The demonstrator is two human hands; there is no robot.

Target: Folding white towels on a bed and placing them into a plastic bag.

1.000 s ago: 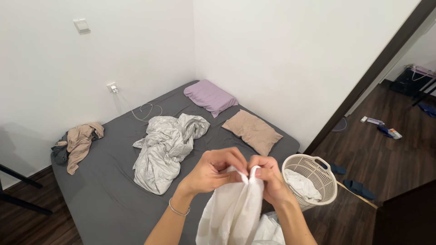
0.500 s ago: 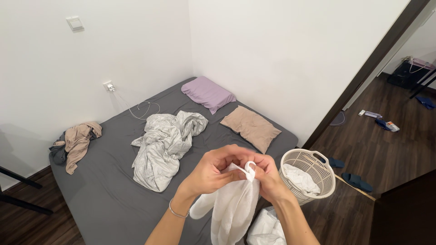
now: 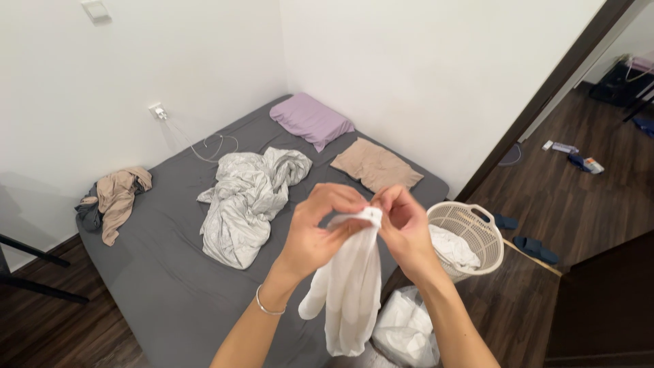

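A white garment [image 3: 351, 286] hangs in front of me, held up by its top edge. My left hand [image 3: 317, 232] pinches that edge from the left, a thin bracelet on the wrist. From the right, my right hand [image 3: 405, 228] grips the same bunched edge, fingertips almost meeting the left ones. The cloth dangles loosely down past my forearms, above the foot of the grey bed [image 3: 157, 286].
A crumpled pale sheet [image 3: 245, 204] lies mid-bed, with a purple pillow [image 3: 310, 120], a tan pillow [image 3: 375, 167] and a beige clothes heap [image 3: 116, 197]. A white laundry basket [image 3: 487, 238] with cloth stands at the right, more white cloth [image 3: 405, 327] on the floor. Slippers [image 3: 538, 249] lie by the doorway.
Both hands have lifted the white garment higher, so more of it hangs free below them. The view has tilted down a little.
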